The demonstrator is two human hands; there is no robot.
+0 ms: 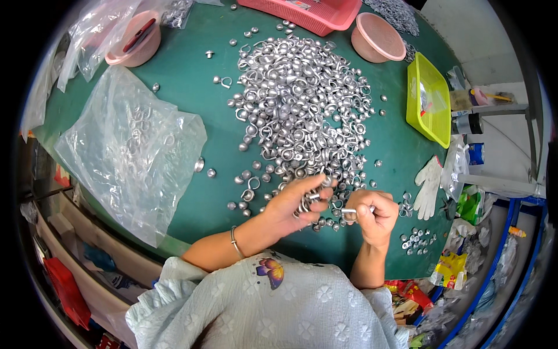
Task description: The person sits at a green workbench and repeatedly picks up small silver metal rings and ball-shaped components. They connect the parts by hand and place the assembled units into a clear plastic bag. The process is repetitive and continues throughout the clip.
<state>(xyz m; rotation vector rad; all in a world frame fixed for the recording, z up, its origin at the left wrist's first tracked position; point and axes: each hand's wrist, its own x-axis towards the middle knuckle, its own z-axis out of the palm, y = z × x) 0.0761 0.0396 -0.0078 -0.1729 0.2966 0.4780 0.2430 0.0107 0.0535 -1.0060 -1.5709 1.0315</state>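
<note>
A big heap of silvery metal pieces (296, 93), ring-shaped loops with round domed heads, spreads over the green table (197, 99). At the heap's near edge my left hand (290, 203) is curled round several of these metal ring pieces (308, 200), which show between its palm and fingers. Just to the right, my right hand (376, 216) is closed, pinching one metal ring piece (349, 214) that sticks out toward the left hand. The two hands are close but apart. Right of the right hand lie a few loose rings (406, 205) and a small group of domed pieces (416, 241).
A clear plastic bag (168, 180) with some rings lies at the left. Pink bowls (152, 46), a pink basket (331, 26) and a yellow-green basket (414, 110) stand around the heap. A white glove (429, 189) rests by the right edge, beside blue-framed shelving (501, 256).
</note>
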